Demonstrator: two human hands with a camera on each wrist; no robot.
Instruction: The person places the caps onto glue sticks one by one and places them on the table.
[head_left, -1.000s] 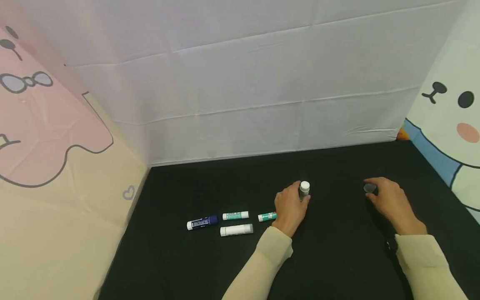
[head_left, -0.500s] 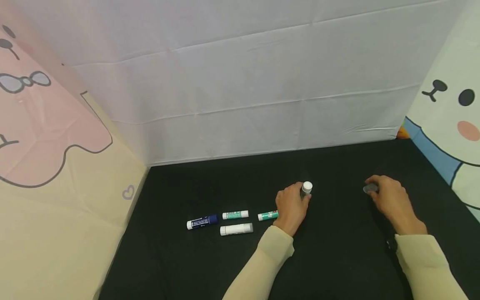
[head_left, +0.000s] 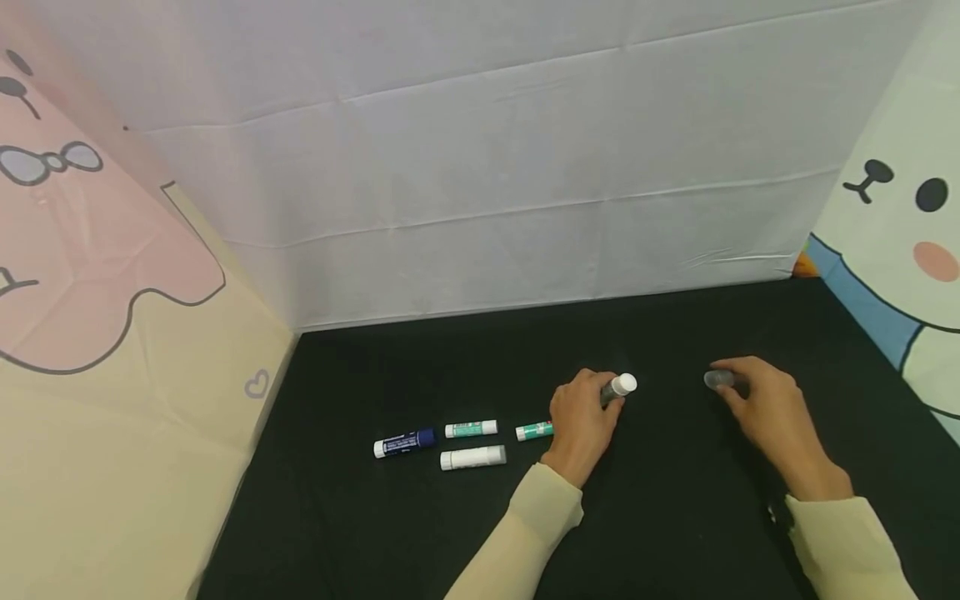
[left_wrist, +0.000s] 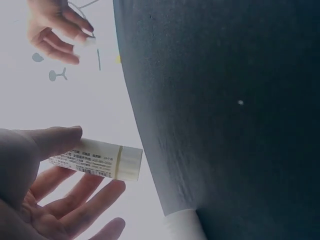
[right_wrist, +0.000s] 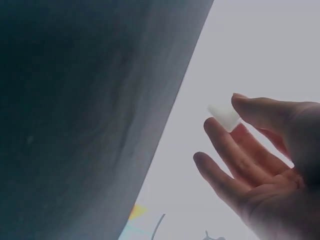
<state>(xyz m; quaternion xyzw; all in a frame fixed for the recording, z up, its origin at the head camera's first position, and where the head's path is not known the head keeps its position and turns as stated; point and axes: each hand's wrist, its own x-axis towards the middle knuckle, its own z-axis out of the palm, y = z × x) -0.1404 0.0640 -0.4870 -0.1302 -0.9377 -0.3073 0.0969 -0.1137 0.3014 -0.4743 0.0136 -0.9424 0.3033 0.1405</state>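
My left hand (head_left: 585,425) grips a glue stick (head_left: 619,387) between thumb and fingers, above the black table. Its white end tilts up and to the right in the head view. Small print covers the label of this glue stick (left_wrist: 90,159) in the left wrist view. Off to the right, my right hand (head_left: 772,408) pinches a small translucent cap (head_left: 717,379), apart from the glue stick. In the right wrist view the cap (right_wrist: 225,116) sits between thumb and fingertips, looking pale and blurred.
Left of my left hand lie a dark blue glue stick (head_left: 405,443), a green-and-white one (head_left: 471,429), a white one (head_left: 474,457) and another green one (head_left: 534,431), partly hidden by that hand. A white cloth wall (head_left: 480,250) stands behind the black table (head_left: 360,533).
The glue stick in my left hand has tilted further to the right. My right hand has moved a little left with the cap. The glue sticks on the table have stayed put.
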